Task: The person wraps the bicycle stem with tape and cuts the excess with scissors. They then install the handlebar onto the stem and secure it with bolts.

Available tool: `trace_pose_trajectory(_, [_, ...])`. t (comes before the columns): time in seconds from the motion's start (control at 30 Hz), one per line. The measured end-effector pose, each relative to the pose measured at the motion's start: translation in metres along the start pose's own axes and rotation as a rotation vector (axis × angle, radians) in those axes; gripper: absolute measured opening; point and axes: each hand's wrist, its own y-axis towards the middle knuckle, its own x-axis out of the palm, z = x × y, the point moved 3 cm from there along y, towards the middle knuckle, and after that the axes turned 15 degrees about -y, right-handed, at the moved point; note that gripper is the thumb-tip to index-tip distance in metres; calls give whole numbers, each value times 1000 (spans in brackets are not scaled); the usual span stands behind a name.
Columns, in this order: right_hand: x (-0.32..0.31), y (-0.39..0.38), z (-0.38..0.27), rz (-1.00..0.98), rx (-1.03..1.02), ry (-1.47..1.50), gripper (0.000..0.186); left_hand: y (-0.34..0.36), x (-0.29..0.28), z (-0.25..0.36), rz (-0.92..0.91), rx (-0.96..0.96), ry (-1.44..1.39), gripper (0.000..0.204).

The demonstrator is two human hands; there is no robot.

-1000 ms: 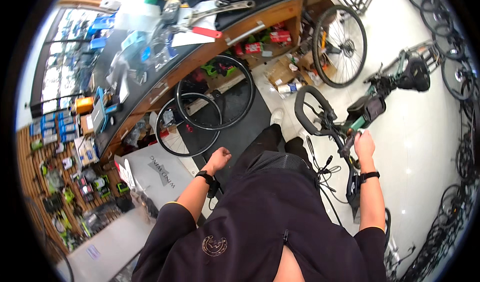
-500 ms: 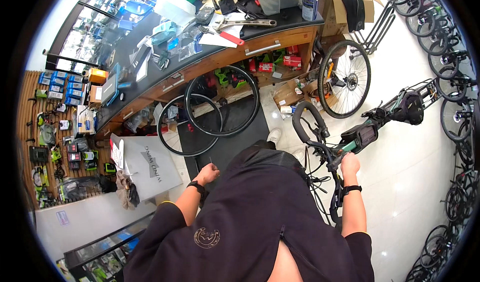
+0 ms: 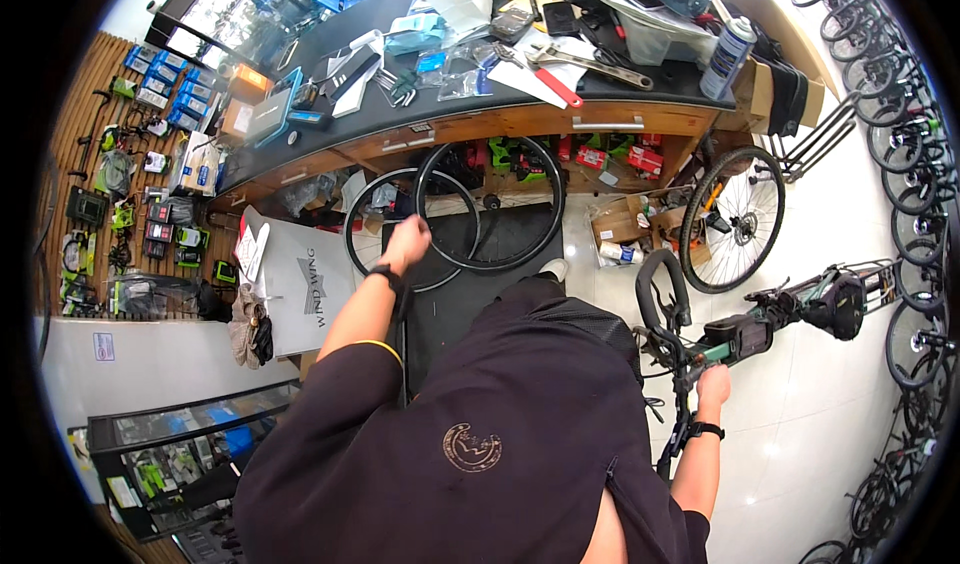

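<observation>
My left hand (image 3: 406, 244) is reached forward with its fingers closed. It is over the rim of the rear one of two bicycle wheels (image 3: 350, 249), and whatever it may hold is too small to make out. The other wheel (image 3: 562, 189), with a black tyre, leans beside it at the workbench. On the right, my right hand (image 3: 714, 384) is closed on the bicycle (image 3: 745, 334) near the front of its green top tube. That bicycle has curved drop handlebars (image 3: 643, 294), a top-tube bag and a black saddle bag (image 3: 835, 307).
A dark-topped workbench (image 3: 470, 114) carries an adjustable wrench (image 3: 600, 67), a red-handled tool (image 3: 555, 86), a spray can (image 3: 728, 59) and papers. A loose wheel (image 3: 735, 219) leans at its right end. Bicycles line the right wall; packaged parts hang at left.
My left hand has moved forward, from beside my body to over the wheels. My right hand stays at the bicycle. The view has shifted, showing more of the lower-left display case.
</observation>
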Motion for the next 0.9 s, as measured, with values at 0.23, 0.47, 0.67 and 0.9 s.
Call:
trace_pose_trajectory(0.23, [-8,3,-3,-67,126,66,35,171,-83,-1,327,125,-71,28])
trace_pose_trajectory(0.47, [27,22,23,-61,222,40,41,275,-134,-2,176,46,83,46])
trace_pose_trajectory(0.67, [45,23,26,-123,298,105,43,285,-147,-12,-9,167,336,38])
trace_pose_trajectory(0.9, [56,10,57,65,-149,-340,21,319,-116,-3,-63,580,642,22])
